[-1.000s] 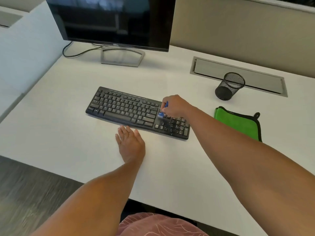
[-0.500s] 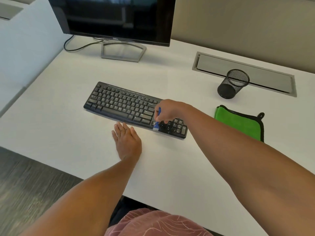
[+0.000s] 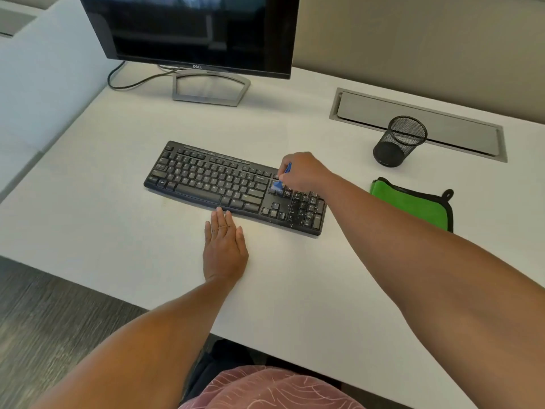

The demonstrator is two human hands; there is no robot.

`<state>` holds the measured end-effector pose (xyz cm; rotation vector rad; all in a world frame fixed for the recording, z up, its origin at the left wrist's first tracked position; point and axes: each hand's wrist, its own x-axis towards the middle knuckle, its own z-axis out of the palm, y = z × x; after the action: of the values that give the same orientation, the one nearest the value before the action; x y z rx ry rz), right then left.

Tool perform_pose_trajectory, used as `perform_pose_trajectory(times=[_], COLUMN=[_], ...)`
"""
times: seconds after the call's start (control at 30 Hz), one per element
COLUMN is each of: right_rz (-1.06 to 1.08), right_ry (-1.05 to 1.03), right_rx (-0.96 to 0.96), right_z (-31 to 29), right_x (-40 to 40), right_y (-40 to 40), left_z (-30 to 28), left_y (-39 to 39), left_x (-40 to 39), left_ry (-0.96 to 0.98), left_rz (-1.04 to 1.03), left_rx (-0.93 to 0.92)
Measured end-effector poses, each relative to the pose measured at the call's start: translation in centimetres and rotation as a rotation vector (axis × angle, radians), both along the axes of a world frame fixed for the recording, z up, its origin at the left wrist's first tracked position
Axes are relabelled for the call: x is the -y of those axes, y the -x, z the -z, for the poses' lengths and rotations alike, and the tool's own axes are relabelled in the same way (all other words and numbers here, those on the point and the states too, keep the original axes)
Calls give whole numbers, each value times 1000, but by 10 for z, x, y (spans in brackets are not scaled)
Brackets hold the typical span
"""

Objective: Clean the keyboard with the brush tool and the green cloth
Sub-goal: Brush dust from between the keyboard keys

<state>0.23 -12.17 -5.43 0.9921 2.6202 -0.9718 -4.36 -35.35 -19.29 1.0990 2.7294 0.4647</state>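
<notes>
A black keyboard [image 3: 212,181] lies across the middle of the white desk [image 3: 118,231]. Pale specks of dirt dot the number pad at its right end. My right hand [image 3: 303,172] grips a small blue brush tool [image 3: 280,184], whose head rests on the keys just left of the number pad. My left hand [image 3: 225,246] lies flat on the desk in front of the keyboard, its fingertips at the keyboard's front edge. The green cloth [image 3: 413,203], edged in black, lies folded on the desk to the right of the keyboard, partly behind my right forearm.
A black monitor [image 3: 191,31] on a silver stand sits behind the keyboard, with a cable trailing left. A black mesh pen cup [image 3: 398,141] stands at the back right, in front of a grey cable hatch [image 3: 418,122]. The desk's front edge runs near my lap.
My right hand moved the brush from the keyboard's front edge back up to the keys left of the number pad. The left hand stayed flat on the desk.
</notes>
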Motion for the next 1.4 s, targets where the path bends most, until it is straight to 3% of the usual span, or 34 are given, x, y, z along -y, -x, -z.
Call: perform_pose_trajectory(times=[0.27,0.43,0.53,0.63,0.7,0.83,1.03,1.13,1.3,1.4], right_rz=[73,-166,-65,32,-8,-170,84,64,-94,8], right_ry=[-123,57,19,-147,-169,78,-148,-144,94,-95], right_rx=[26,271,140,44,99,292,8,82,225,125], right_z=[2,-4,-7,-3,1,-1,-1,11,-3,-5], right_x=[-11,-5,-8,-12,-11,-9,-16,-14,-13,-20], right_y=[18,25,33,42,41,36,44,40,34,40], left_z=[3,5,4,3,3,4,3,4,2,2], left_y=[1,2,2,2,2,1,1,2,1,1], left_x=[0,0,0,0,0,0,0,1,0,0], left_ry=[-21,-24,-18,-30,-38,-42,-26,-21,-24,-16], left_rz=[26,28,37,41,43,43,43,44,46,49], left_rx=[16,29,38,46,49,52,61,63,61,60])
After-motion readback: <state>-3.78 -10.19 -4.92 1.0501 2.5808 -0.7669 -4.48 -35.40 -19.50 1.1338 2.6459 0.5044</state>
